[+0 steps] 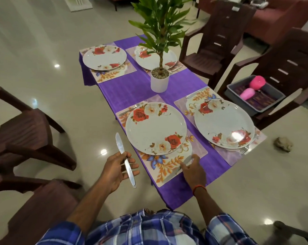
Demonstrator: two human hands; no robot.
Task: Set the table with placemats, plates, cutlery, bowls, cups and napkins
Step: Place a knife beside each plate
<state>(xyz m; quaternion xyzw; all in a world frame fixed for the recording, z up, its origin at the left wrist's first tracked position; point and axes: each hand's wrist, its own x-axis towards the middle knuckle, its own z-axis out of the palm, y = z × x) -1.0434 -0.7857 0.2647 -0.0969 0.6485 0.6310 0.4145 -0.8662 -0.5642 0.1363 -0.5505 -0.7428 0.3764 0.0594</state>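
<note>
One table knife [125, 160] is held blade-up between the left hand's [114, 169] thumb and fingers, just left of the near plate [155, 128], while the right hand [192, 167] touches that plate's floral placemat [167, 167] on the purple-clothed counter [132, 92], its grip unclear.

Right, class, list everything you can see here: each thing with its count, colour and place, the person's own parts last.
tablecloth: one, purple, over the table
placemats: four, lilac floral, on the tablecloth
plates: four, white with red roses, one per placemat
forks: two plainly visible, silver, beside the near plates
potted plant: one, green in white pot, table centre
chairs: four, brown, around the table
tub: one, grey, on the right chair
cups: two, pink, inside the tub
lump: one, grey-brown, floor at right
knife: one, silver, in the left hand
left hand: one, holds the knife
right hand: one, rests on the near placemat
</note>
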